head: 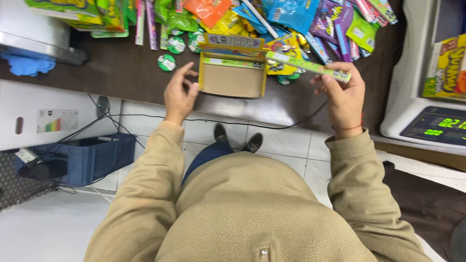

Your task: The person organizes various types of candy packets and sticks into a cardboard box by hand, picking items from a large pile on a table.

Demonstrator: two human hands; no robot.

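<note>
My right hand [343, 95] holds a long green candy strip [307, 66] by its right end; the strip slants up to the left over a small yellow cardboard display box [233, 80]. The box stands open and looks empty at the front edge of a dark counter [126, 73]. My left hand [178, 93] rests against the box's left side, fingers spread, holding nothing. Both arms wear tan fleece sleeves.
Colourful candy bags and strips [291, 17] are heaped at the back of the counter, with round green sweets [166, 62] near the box. A white scale with a green display [437, 127] stands at right. Below are a blue crate [92, 155], cables and a white tiled floor.
</note>
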